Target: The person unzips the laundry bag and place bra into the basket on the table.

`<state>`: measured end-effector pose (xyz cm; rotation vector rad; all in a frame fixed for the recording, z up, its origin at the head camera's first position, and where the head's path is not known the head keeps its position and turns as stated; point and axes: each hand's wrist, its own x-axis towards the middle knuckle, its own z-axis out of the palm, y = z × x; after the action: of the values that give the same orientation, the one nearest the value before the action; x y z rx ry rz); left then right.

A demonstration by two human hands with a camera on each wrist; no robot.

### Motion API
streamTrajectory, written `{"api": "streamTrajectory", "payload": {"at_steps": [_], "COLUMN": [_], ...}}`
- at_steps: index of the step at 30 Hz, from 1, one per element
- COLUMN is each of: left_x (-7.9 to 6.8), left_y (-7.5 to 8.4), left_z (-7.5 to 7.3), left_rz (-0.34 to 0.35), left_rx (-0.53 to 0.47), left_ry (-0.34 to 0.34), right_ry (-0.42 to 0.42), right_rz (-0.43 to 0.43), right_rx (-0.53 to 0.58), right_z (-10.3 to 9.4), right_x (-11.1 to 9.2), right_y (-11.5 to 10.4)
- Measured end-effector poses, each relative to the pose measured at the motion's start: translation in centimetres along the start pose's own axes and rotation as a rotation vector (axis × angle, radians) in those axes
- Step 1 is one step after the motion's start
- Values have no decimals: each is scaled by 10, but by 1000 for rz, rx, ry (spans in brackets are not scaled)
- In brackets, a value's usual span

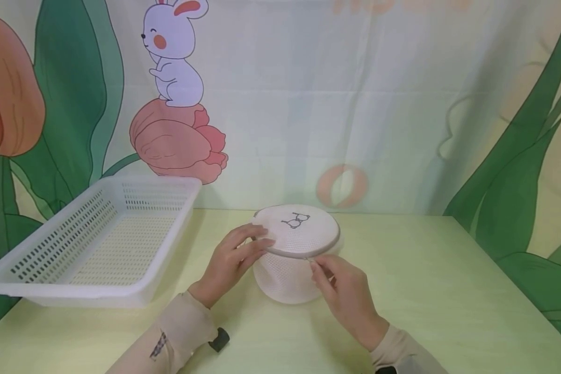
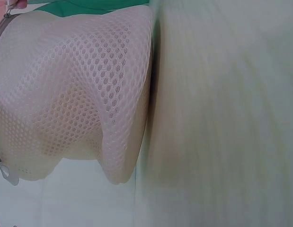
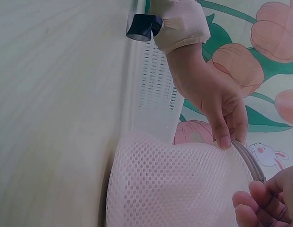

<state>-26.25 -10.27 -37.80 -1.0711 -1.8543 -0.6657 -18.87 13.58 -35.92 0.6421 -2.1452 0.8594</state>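
Status on the white, round-topped mesh bag (image 1: 280, 283)?

Standing on the pale yellow-green tabletop (image 1: 449, 301), lid up, to the right of the white slotted plastic basket (image 1: 75, 291) on my head feed. Bag and basket are apart.

Hands?

Left hand (image 1: 231, 259) pinches the edge of the lid at its near left, thumb against fingers. Right hand (image 1: 348, 296) pinches the small zip pull (image 1: 308, 258) between thumb and fingertips, at the near side of the curved grey zip (image 1: 287, 254).

Zip fully closed?

Can't tell from here. The left fingers hide part of the rim.

How will the bag handle?

Light and soft, I'd judge. My left wrist feed shows the side wall creased inward, so it should give under any push. The zipped rim looks like the stiffest part; it holds a round outline. Open mesh ought to grip well. Not fragile, but the fabric could snag in the teeth. The pull is the likely slip point: tiny.

Where would you take hold?

On the rim, close to the pull, so the track is taut. Not on the wall; it would just buckle. I'd draw the pull along the curve, never upward.
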Motion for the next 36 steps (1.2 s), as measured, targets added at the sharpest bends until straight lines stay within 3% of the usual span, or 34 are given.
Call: {"api": "streamTrajectory", "payload": {"at_steps": [14, 22, 28, 36], "left_x": [-3, 2, 4, 12], "left_y": [-3, 3, 8, 21], "left_z": [1, 1, 3, 6], "left_rz": [-40, -40, -62, 16], "left_rx": [4, 84, 75, 35], "left_ry": [-5, -79, -89, -51], "right_ry": [4, 13, 21, 26], "right_rz": [5, 25, 19, -4], "right_rx": [-17, -33, -27, -36], "right_z": [-3, -4, -4, -1], "right_x": [-1, -1, -2, -1], "right_y": [4, 4, 3, 1]}}
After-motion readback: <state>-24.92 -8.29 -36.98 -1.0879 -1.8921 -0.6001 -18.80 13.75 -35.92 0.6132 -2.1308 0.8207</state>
